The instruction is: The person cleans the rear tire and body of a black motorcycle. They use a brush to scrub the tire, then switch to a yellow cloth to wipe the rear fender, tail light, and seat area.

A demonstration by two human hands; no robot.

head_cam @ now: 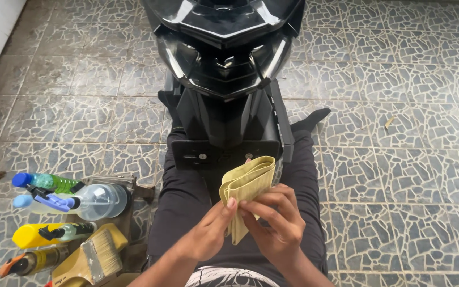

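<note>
Both my hands hold a folded yellow cloth point(246, 183) in front of me, above my lap. My left hand point(211, 228) pinches its lower left edge with the thumb on top. My right hand point(277, 218) grips the lower right part, fingers curled over the fold. The cloth's upper end stands just below the black rear plate bracket point(229, 154) of a black scooter point(224, 58), whose tail faces me. My legs in dark trousers point(181, 196) stretch along both sides of the scooter's rear.
At the lower left lie several spray bottles: a green one with a blue cap point(49, 182), a clear one with a blue trigger point(88, 202), a yellow one point(49, 234). A wide paintbrush point(94, 255) rests beside them. Patterned stone tiles point(399, 159) cover the floor.
</note>
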